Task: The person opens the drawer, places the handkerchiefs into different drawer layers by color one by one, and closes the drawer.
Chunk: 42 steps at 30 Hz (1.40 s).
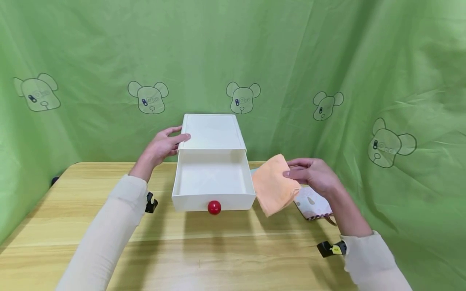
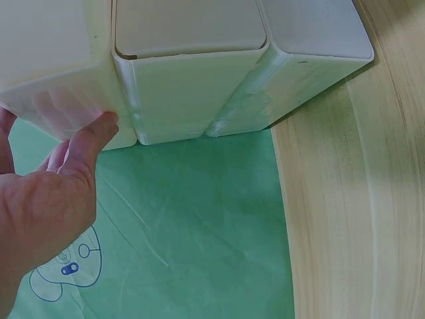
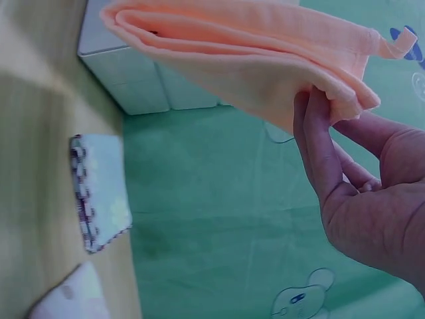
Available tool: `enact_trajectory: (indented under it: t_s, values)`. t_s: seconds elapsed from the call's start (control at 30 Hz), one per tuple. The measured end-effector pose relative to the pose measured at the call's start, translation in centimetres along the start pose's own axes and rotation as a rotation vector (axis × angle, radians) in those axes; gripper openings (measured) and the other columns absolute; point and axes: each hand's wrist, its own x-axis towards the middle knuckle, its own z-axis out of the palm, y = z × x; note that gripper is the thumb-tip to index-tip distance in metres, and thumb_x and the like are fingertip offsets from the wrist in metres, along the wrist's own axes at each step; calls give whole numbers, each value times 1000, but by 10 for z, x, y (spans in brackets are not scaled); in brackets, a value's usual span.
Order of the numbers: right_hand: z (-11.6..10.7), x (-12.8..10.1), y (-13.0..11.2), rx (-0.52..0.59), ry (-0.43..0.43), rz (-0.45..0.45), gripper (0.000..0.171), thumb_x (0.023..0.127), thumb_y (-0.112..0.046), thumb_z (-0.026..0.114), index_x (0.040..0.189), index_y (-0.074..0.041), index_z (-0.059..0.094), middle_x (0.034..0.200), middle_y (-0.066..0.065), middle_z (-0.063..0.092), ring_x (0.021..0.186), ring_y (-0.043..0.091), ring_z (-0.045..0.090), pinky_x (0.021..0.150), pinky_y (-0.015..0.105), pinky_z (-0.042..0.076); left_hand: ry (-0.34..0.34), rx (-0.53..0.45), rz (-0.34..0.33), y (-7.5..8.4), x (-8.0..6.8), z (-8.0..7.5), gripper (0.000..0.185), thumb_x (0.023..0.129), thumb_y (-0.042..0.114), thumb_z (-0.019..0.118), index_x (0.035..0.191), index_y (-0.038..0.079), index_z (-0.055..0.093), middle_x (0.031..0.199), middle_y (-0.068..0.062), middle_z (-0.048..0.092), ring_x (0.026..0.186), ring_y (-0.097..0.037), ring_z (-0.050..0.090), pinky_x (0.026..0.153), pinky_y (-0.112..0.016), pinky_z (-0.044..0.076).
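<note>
Table (image 1: 204, 258) | white box (image 1: 212, 131), drawer (image 1: 193, 202) open (bottom (image 1: 212, 180) visible) | left grip (image 1: 164, 144) clasps box | right grip (image 1: 316, 176) pinches peach cloth (image 1: 274, 184)

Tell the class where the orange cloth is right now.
In the head view, the orange cloth is right of centre, pinched in the right hand above the table, just right of the open drawer.

Of three adjoining white boxes (image 2: 189, 96), the fingers (image 2: 93, 139) of the left hand (image 2: 50, 199) touch the one farthest from the wooden worktop (image 2: 358, 193); the nearest meets its edge. Beyond, green fabric (image 2: 206, 212) bears a printed animal head (image 2: 70, 269).
</note>
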Motion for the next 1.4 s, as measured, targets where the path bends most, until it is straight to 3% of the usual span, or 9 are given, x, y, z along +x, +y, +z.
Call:
enact_trajectory:
  t_s: [0.37,0.53,1.0,1.4]
  values:
    - [-5,-4,-35,-120,22,-37,60,89,-29,79,138,-1,57,110,-1,76,93,13,74,87,28,60,-14,2,2,1,-1,-1,82,96,31,71,162,21,24,112,-1,65,91,-9,64,81,-20,57]
    - [-8,-7,-52,-85,20,-33,59,90,-26,78,139,-1,56,104,-6,77,91,14,75,86,29,61,-18,2,0,1,-1,0,82,96,32,72,162,22,25,115,-2,64,93,-9,65,86,-22,57]
    - [-13,-15,-103,-54,67,-82,54,91,-23,77,137,-1,57,99,-4,78,85,13,75,81,27,62,-20,-15,4,-1,1,-1,81,96,30,71,162,22,24,119,-3,64,94,-9,66,85,-22,58]
    - [2,-8,-128,29,-6,-156,49,93,-15,75,136,0,58,99,3,79,82,17,75,78,28,63,-1,-8,7,0,1,0,81,95,31,73,161,20,28,118,-3,65,96,-11,64,83,-21,58]
